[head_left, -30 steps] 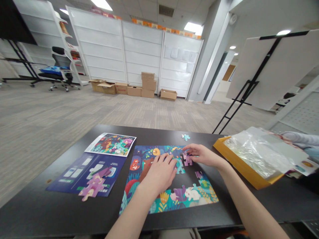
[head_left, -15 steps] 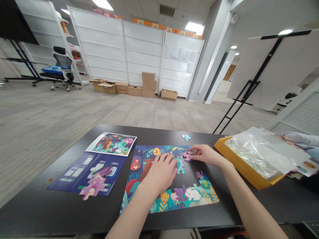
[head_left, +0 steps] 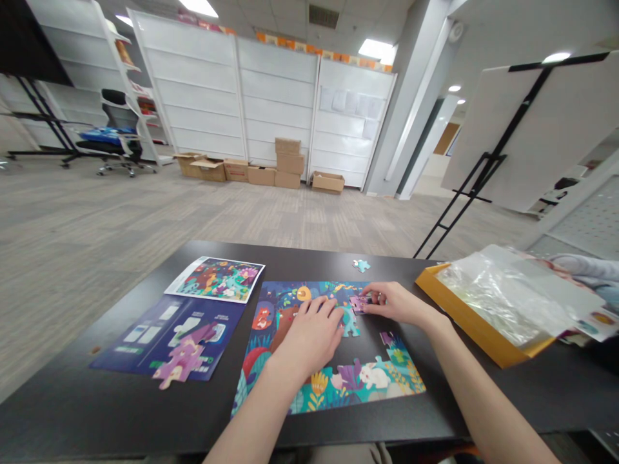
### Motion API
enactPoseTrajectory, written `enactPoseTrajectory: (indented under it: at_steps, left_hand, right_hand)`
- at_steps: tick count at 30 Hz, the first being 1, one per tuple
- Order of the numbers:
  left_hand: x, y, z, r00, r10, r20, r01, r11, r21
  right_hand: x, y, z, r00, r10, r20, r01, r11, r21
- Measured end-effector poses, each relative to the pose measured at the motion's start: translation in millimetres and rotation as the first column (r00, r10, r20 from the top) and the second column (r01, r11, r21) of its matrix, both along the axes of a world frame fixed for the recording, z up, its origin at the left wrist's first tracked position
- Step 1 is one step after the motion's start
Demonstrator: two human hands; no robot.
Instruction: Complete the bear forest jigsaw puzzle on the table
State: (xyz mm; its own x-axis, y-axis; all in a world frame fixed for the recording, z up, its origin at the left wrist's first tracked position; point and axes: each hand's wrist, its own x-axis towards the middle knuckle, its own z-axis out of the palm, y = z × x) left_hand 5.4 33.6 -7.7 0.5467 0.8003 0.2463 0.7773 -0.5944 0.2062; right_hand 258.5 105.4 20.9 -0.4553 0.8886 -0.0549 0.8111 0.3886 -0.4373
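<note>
A colourful jigsaw puzzle (head_left: 258, 361) lies partly assembled on the black table, with a dark gap in its right middle. My left hand (head_left: 314, 332) rests flat across the joined pieces, fingers stretched out. At the upper right of the gap, my right hand (head_left: 391, 301) pinches a purple puzzle piece (head_left: 358, 304) against the puzzle's inner edge; whether it is seated there I cannot tell. Beyond the puzzle lies a single light blue piece (head_left: 361, 265). Purple and pink pieces (head_left: 181, 362) lie on a dark blue sheet (head_left: 155, 328) at the left.
A picture card (head_left: 217, 280) of the design lies at the back left of the table (head_left: 309, 258). To the right stands a yellow box (head_left: 483, 322) with clear plastic in it. Past the table are a whiteboard stand (head_left: 488, 174), cardboard boxes (head_left: 289, 164) and an office chair (head_left: 116, 129).
My right hand has shifted the purple puzzle piece slightly left, closer to the blue pieces, and turned it a little. My left hand stays in place.
</note>
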Motion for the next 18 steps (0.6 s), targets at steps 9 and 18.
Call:
enactPoseTrajectory:
  at_steps: [9,18]
  left_hand:
    - [0.5,-1.7,3.7,1.000,-0.004,0.000,0.004,1.000,-0.012]
    - [1.0,-1.0,3.7,1.000,0.001,0.001,-0.001,1.000,-0.015]
  right_hand:
    - [-2.6,-1.8,0.4,0.996,0.055,0.069,-0.062,0.992,0.114]
    - [-8.4,-5.0,-1.5,0.985,0.170,0.002,-0.169,0.974,0.151]
